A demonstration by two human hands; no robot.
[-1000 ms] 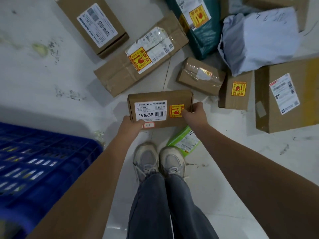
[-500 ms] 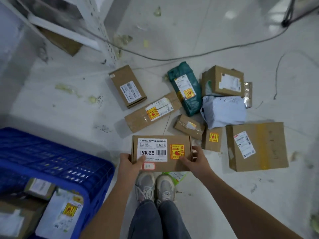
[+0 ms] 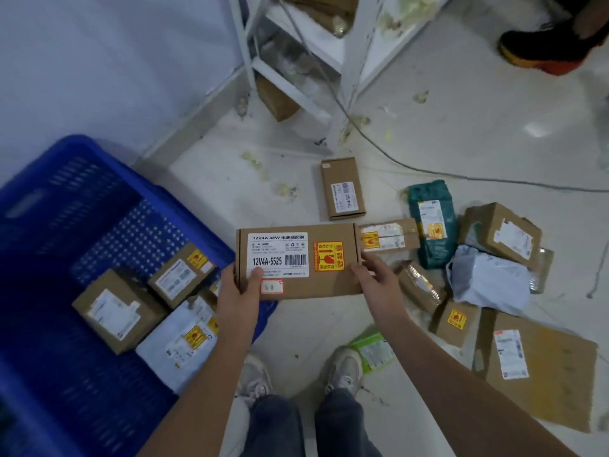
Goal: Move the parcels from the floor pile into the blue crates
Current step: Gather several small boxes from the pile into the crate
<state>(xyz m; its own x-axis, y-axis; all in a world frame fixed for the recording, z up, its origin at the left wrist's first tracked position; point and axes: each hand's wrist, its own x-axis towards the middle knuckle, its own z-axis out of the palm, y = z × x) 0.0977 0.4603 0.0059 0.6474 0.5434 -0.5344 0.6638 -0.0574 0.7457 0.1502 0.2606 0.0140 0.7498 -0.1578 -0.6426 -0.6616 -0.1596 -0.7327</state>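
Observation:
I hold a flat brown cardboard parcel [image 3: 333, 285] with a white label and a yellow-red sticker, level, above the floor at the right edge of the blue crate [image 3: 95, 199]. My left hand [image 3: 239, 291] grips its lower left corner, thumb on the label. My right hand [image 3: 375, 278] grips its right end. The crate at the left holds several parcels, among them a brown box [image 3: 120, 311] and a white bag [image 3: 178, 344]. The floor pile [image 3: 461, 258] lies to the right.
The pile holds a green bag [image 3: 431, 222], a grey bag [image 3: 487, 278], a large flat carton [image 3: 540, 367] and several small boxes. A green packet [image 3: 374, 352] lies by my right shoe. A white rack [image 3: 356, 61] and a cable [image 3: 428, 169] stand behind. Another person's shoe [image 3: 550, 47] is top right.
I have stood up and turned left with the parcel, carrying it toward the crate. The crate's inside and the rack came into view; the pile shifted to the right.

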